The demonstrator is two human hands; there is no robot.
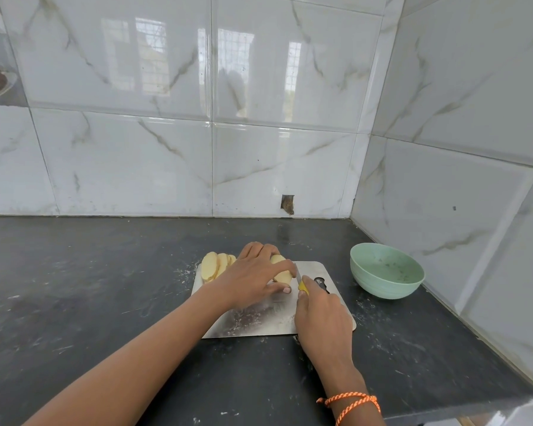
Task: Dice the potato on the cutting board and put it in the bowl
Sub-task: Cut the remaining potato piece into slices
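Head view – one bowl [386,272], one knife [302,282]

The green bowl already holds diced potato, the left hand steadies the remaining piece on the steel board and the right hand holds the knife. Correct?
Not quite. The head view shows the green bowl holding no potato. The rest stands: the left hand steadies the remaining piece on the steel board, and the right hand holds the knife.

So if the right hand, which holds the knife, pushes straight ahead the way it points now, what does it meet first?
Most likely the potato piece under the left hand: the right hand aims the knife up the cutting board beside it. Depth is unclear, so the blade may already touch it.
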